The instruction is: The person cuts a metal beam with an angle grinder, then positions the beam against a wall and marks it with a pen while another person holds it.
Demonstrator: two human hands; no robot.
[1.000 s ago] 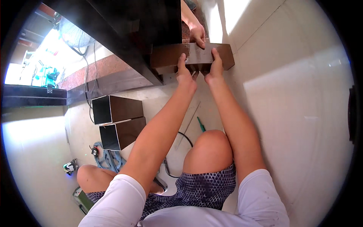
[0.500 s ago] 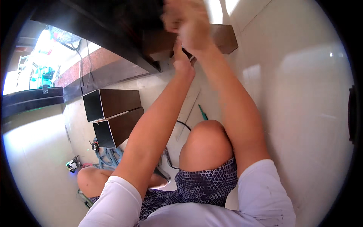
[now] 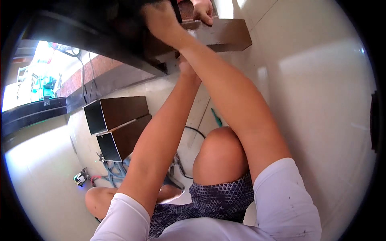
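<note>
A brown rectangular tube (image 3: 229,34) lies crosswise at the top centre, against a black metal structure (image 3: 100,49). My left hand (image 3: 186,65) is at the tube's near side, its fingers mostly hidden behind my right forearm. My right hand (image 3: 163,24) reaches up and left over my left wrist to the dark structure beside the tube's left part; its fingers are blurred and too dark to make out. Another person's hand (image 3: 203,11) rests fingertips on the top of the tube from the far side.
Two brown rectangular tubes (image 3: 122,109) lie at left centre. A thin green tool (image 3: 216,117) and cables are beyond my knee. Blue straps (image 3: 114,172) and a small device with blue light (image 3: 80,178) are on the left. Teal equipment (image 3: 47,86) stands beyond a low ledge.
My right hand has left the tube's middle and moved up and left to the black structure, crossing my left wrist. The tube and my left hand sit higher in the picture.
</note>
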